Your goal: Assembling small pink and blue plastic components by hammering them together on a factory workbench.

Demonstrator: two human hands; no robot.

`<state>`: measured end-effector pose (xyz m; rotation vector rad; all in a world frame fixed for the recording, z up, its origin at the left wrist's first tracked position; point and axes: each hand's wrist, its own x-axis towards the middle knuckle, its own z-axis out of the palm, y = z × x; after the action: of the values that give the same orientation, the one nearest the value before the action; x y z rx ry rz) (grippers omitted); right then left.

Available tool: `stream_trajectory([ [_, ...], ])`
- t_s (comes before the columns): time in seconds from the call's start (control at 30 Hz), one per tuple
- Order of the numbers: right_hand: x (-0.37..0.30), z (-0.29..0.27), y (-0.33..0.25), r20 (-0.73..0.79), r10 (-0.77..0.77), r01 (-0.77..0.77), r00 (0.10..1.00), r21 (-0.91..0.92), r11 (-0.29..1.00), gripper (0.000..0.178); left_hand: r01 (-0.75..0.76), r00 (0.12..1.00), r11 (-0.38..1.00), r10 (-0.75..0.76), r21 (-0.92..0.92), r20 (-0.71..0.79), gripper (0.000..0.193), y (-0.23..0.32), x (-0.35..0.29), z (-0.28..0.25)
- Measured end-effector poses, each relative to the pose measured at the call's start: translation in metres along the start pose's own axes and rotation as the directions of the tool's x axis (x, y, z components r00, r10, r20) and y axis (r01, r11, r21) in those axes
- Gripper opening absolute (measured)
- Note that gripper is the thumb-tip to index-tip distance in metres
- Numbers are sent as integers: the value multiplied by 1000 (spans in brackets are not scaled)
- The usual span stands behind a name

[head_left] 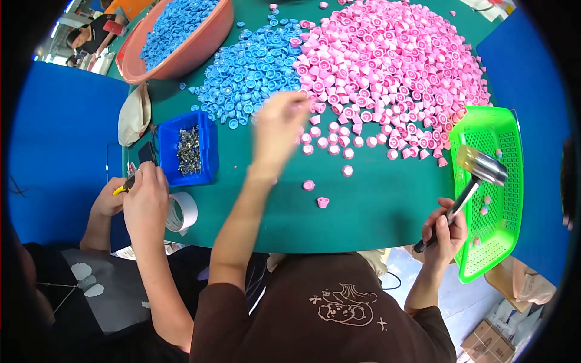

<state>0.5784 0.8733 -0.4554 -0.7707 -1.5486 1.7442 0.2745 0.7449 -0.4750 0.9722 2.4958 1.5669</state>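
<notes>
My right hand (446, 231) is wrapped round the dark handle of a mallet (482, 166) with a metal head and a yellowish face. It holds the mallet raised beside the green basket. My left hand (277, 130) reaches over the table to where the pile of small blue caps (239, 81) meets the pile of pink cup-shaped pieces (387, 66). Motion blurs its fingers, so whether they hold anything does not show. Several loose pink pieces (333, 139) lie between the two hands, one pink piece (323, 202) nearest to me.
A green perforated basket (519, 181) at the right edge holds a few pink-and-blue pieces. A pink-orange tub (224, 30) of blue caps stands far left. At left are a blue bin (212, 148) of metal bits, a tape roll (189, 212) and a co-worker's hands (145, 193) with a yellow-handled tool.
</notes>
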Motion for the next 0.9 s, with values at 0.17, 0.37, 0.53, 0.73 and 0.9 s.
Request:
stream_trajectory([
  [0.17, 18, 20, 10, 13, 228, -227, 974, -46, 973, 29, 79, 997, 862, -67, 501, -43, 20, -62, -14, -60],
  [0.37, 23, 41, 15, 96, 250, -241, 964, -95, 966, 28, 15, 1000, 888, -11, 459, -10, 24, -63, -20, -62],
  [0.53, 21, 44, 15, 88, 256, -239, 963, -173, 956, 29, -50, 996, 980, 37, 191, 75, 23, -27, -39, -54],
  [0.73, 16, 42, 18, 113, 273, -247, 955, -198, 949, 31, -115, 990, 953, 86, 280, 111, 25, -33, -51, -59],
  [0.9, 14, 45, 18, 126, 299, -273, 946, -187, 944, 31, -260, 964, 909, 225, 325, 140, 23, -38, -59, -49],
])
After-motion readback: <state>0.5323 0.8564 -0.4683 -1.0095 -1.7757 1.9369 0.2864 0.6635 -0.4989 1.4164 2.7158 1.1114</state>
